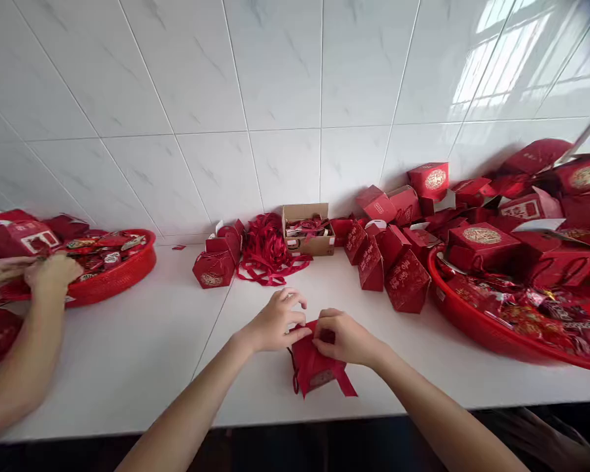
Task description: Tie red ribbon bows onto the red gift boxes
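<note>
A red box (322, 378) sits near six o'clock on the worktop (142, 354). The right hand (345, 337) has a narrow grip on its ribbon (345, 381); the left hand (274, 321), thumb by the box, has a wide grip.

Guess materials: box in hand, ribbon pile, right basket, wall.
Box: likely card, finish unclear; flat patterned panel, partly covered by ribbon.
Ribbon pile: probably satiny fabric; limp, tangled strips, soft sheen.
Right basket: likely plastic, fairly glossy; smooth moulded-looking rim.
Wall: glossy tiles, probably ceramic; joint lines, window reflection.
</note>
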Available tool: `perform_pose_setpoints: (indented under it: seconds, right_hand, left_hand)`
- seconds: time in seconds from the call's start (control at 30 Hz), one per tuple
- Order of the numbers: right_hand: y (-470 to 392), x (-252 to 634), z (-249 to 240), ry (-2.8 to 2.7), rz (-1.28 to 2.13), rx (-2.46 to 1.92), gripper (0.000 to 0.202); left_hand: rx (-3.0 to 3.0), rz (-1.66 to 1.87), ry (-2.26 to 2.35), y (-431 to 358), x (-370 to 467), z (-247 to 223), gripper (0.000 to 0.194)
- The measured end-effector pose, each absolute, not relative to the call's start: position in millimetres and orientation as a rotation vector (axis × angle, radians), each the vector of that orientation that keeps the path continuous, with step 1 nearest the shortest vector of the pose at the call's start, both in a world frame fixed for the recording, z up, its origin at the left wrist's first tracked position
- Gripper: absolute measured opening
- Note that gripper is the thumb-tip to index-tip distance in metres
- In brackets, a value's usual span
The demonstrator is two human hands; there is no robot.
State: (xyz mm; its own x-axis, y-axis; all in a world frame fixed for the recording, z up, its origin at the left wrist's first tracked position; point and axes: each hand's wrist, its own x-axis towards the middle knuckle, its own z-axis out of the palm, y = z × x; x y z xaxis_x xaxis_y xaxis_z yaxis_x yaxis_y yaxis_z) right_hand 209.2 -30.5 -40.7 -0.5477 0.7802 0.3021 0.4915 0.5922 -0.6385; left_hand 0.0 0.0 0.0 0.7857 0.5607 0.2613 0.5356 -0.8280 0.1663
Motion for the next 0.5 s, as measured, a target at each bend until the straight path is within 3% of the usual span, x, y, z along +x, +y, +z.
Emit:
perform_pose_setpoints:
  seconds: [0.27, 0.5]
  right_hand:
    - [-34.0, 206.0, -35.7, -2.238, 0.671, -1.007, 0.013]
    - [-39.1, 216.4, -29.2, -2.143, 0.719, -1.05, 0.007]
  left_hand:
    - [3.015, 0.549, 0.917, 2.8, -2.0, -8.2, 0.024]
    - [2.477, 0.655, 0.917, 0.6, -0.2, -14.1, 0.021]
